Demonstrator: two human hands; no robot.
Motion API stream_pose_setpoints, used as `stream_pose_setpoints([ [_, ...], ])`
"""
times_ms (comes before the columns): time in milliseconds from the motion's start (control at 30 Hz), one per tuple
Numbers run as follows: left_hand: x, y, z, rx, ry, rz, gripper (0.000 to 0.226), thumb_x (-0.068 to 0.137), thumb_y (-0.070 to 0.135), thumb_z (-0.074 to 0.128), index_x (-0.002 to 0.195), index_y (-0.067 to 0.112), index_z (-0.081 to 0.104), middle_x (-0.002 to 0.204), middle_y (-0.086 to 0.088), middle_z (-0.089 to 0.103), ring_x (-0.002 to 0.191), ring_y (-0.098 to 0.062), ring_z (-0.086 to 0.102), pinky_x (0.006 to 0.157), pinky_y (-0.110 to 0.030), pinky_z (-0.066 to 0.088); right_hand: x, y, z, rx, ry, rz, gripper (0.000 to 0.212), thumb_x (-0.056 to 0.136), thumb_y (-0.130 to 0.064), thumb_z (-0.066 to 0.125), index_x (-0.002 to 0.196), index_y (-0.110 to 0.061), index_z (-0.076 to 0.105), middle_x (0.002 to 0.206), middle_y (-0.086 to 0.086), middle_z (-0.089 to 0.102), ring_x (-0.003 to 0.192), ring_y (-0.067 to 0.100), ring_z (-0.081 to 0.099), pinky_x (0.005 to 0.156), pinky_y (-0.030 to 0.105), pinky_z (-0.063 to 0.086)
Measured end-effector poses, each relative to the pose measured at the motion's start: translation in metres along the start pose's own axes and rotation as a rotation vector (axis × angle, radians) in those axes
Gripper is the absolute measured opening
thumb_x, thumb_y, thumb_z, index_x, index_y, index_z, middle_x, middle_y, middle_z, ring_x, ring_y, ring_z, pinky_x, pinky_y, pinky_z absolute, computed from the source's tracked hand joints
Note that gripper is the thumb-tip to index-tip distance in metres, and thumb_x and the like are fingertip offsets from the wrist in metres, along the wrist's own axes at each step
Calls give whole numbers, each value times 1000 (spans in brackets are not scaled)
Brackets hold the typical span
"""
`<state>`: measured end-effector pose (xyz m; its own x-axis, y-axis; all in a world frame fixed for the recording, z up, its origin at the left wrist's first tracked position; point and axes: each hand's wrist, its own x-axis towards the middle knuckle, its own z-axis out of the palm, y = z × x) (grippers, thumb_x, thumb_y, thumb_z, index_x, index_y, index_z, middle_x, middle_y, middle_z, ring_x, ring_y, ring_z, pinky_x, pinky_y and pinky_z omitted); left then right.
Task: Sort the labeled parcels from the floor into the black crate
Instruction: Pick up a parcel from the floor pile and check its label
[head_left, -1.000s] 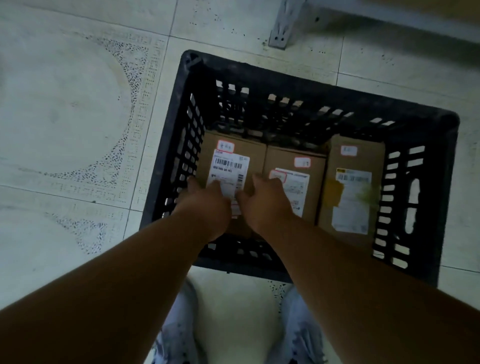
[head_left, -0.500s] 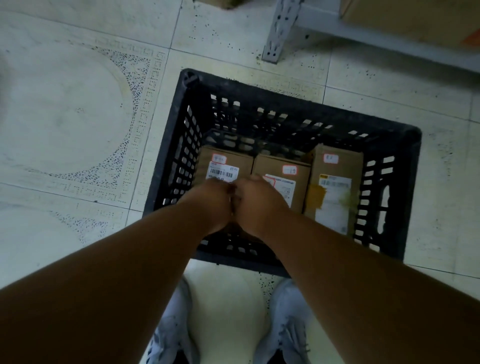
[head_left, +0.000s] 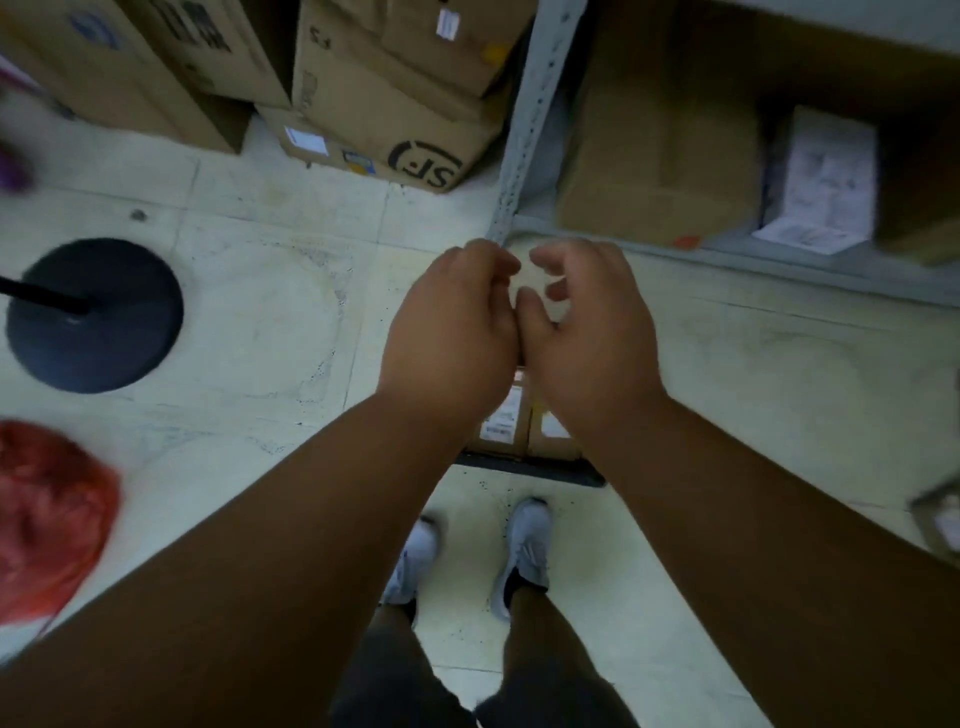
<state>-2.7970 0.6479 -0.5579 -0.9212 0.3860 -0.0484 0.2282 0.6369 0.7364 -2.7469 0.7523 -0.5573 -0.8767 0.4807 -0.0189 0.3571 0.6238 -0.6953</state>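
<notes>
The black crate stands on the floor just beyond my feet, almost wholly hidden behind my hands; only its near rim shows. Two brown labeled parcels inside it peek out between my wrists. My left hand and my right hand hover side by side high above the crate, thumbs nearly touching. Both hold nothing, with the fingers loosely curled and apart.
Stacked cardboard boxes stand at the back. A grey shelf post rises beside a low shelf holding a box and a white parcel. On the left lie a black round stand base and a red bag. Another parcel sits at the right edge.
My hands have let go of the parcel and come up out of the crate. The view has risen and tilted up, so the crate now looks small and the shelves show.
</notes>
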Motion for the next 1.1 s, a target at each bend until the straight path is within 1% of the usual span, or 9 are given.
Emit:
stream_pose_setpoints([
  [100, -25, 55, -34, -115, 2, 20, 19, 100, 24, 45, 114, 27, 58, 101, 14, 58, 89, -4, 59, 71, -18, 44, -26, -46, -66, -30, 134, 21, 28, 91, -26, 62, 119, -23, 60, 114, -10, 52, 102, 12, 58, 85, 33, 51],
  [200, -50, 94, -59, -137, -78, 110, 16, 101, 28, 43, 111, 31, 55, 103, 14, 59, 88, -1, 57, 70, -19, 43, -60, -70, -118, -70, 279, 132, 35, 91, -29, 63, 125, -23, 56, 123, -5, 55, 112, 16, 55, 93, 45, 49],
  [300, -66, 124, -80, -114, -162, 264, 23, 97, 35, 37, 109, 31, 55, 99, 13, 58, 80, 5, 48, 67, -5, 35, -99, -75, -164, -45, 436, 240, 44, 91, -31, 65, 132, -24, 50, 126, -4, 53, 118, 16, 51, 100, 46, 47],
  [500, -89, 205, -82, -141, -247, 512, 13, 101, 26, 45, 105, 35, 53, 89, 22, 49, 82, 14, 51, 65, -2, 37, -148, -71, -232, 15, 698, 303, 51, 88, -29, 69, 135, -22, 48, 126, -8, 48, 121, 14, 50, 102, 46, 48],
  [633, -115, 267, -61, -164, -289, 696, 13, 100, 24, 48, 109, 34, 52, 96, 21, 47, 91, 13, 50, 74, -1, 38, -170, -63, -274, 4, 790, 246, 54, 86, -28, 72, 134, -24, 47, 122, -13, 41, 121, 13, 50, 99, 45, 50],
  [733, -141, 310, -35, -198, -328, 762, 14, 99, 23, 50, 100, 37, 48, 89, 24, 48, 91, 15, 50, 70, -2, 39, -201, -38, -313, -32, 853, 258, 56, 85, -27, 74, 133, -24, 46, 126, -7, 45, 121, 15, 51, 98, 45, 50],
  [833, -172, 349, -1, -210, -413, 796, 13, 98, 27, 51, 102, 39, 47, 92, 25, 49, 89, 9, 53, 63, -9, 41, -242, -1, -355, -65, 900, 312, 56, 84, -28, 74, 133, -23, 48, 129, -4, 47, 121, 15, 52, 99, 44, 50],
  [967, -211, 401, 54, -249, -486, 826, 13, 94, 38, 47, 107, 41, 47, 96, 27, 50, 91, 11, 53, 65, -8, 39, -297, 51, -411, -114, 943, 431, 56, 85, -33, 73, 134, -26, 47, 130, -5, 49, 122, 13, 51, 100, 43, 49],
  [1100, -249, 440, 114, -299, -556, 798, 16, 95, 34, 52, 109, 40, 47, 100, 24, 51, 94, 9, 53, 69, -13, 43, -345, 102, -460, -69, 986, 517, 53, 87, -28, 70, 131, -33, 42, 126, -9, 47, 119, 12, 52, 99, 45, 50],
])
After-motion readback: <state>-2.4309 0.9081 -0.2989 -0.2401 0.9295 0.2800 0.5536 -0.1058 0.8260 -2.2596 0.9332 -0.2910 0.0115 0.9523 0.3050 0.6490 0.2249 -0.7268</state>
